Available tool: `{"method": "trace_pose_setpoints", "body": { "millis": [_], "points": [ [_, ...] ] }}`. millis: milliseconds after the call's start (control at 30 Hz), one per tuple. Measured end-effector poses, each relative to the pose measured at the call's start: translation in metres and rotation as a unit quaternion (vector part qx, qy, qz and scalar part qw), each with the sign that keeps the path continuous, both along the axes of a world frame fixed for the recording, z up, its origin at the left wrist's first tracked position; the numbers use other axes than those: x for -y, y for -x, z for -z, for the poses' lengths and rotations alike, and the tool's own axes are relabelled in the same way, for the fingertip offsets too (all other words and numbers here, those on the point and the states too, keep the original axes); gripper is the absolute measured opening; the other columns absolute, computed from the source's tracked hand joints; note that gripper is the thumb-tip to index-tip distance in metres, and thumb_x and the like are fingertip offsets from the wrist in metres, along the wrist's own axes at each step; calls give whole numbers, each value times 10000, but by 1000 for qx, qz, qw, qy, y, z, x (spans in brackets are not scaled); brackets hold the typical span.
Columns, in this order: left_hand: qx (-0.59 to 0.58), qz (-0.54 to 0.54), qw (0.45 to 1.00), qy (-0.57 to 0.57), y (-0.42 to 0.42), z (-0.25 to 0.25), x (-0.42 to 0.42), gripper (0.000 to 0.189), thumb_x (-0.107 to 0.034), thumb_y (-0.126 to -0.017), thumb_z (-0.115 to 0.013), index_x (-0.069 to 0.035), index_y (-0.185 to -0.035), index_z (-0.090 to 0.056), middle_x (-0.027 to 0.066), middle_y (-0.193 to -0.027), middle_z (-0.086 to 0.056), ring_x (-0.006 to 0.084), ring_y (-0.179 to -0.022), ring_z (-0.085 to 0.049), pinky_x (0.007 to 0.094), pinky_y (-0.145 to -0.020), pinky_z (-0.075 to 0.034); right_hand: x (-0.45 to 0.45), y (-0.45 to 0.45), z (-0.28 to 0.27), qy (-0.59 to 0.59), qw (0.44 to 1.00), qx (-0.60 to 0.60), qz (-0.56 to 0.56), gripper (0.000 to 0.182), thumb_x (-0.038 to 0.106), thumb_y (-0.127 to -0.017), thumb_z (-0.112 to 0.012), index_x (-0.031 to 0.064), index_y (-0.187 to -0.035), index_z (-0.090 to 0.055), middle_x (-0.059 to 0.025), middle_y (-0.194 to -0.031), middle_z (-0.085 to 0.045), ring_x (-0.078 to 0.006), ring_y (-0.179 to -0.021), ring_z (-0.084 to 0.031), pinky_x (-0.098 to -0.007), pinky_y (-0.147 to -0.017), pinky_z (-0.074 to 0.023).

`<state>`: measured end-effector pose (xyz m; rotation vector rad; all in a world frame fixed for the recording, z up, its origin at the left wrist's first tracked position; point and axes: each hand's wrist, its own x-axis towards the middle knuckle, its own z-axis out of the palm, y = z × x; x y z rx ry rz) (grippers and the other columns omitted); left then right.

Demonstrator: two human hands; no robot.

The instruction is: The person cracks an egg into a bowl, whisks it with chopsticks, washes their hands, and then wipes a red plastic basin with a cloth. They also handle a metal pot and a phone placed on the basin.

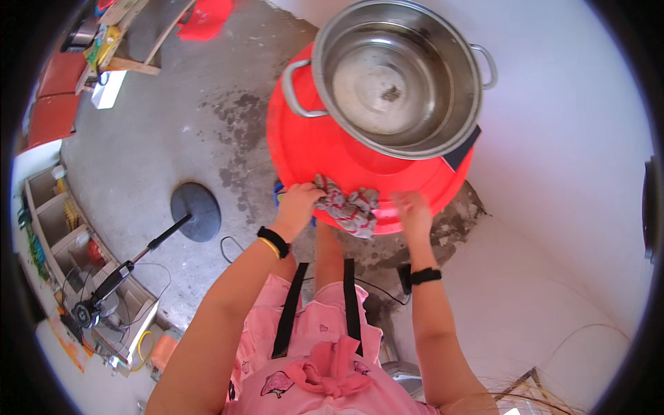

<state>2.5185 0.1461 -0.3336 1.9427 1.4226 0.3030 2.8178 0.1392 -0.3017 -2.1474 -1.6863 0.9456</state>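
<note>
A crumpled grey cloth with red stripes [348, 205] lies at the near rim of a round red plastic top [311, 140]. My left hand [300, 203] grips the left end of this cloth. Just right of the cloth, my right hand [413, 210] is over the same rim, apart from the cloth. Its fingers are curled and slightly blurred, so I cannot tell whether they hold anything. A large two-handled stainless steel pot [399, 88] rests on the red top, with a small dark patch on its inner bottom. A dark flat piece [462, 149] shows beside the pot's right side.
White wall [560, 129] closes off the right. On the stained concrete floor [150, 129] stands a pedestal fan with a round dark base [196, 211]. A compartmented shelf [62, 223] lines the left, and a wooden rack [129, 62] is at upper left. A black cable [381, 291] crosses the floor.
</note>
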Motion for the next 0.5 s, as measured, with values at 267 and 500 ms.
{"method": "trace_pose_setpoints", "body": {
  "millis": [267,500],
  "points": [
    [11,-10,999,51,-8,-21,-4,314,5,-722,-642,-98,-1016,-686,103,-983,-632,341,-972,-578,407,-831,-479,-111,-124,63,41,937,177,298,1092,736,-604,-729,-95,-1268,-486,-324,-1238,-523,-431,-1203,-495,-463,-1004,-415],
    [-5,-20,1000,20,-5,-19,-6,308,-14,-710,-665,-134,-991,-700,62,-957,-634,323,-900,-589,404,-780,-502,-153,-152,77,150,933,138,296,1154,725,-584,-735,-170,-1259,-462,-325,-1286,-498,-437,-1236,-467,-444,-1029,-409]
  ]
}}
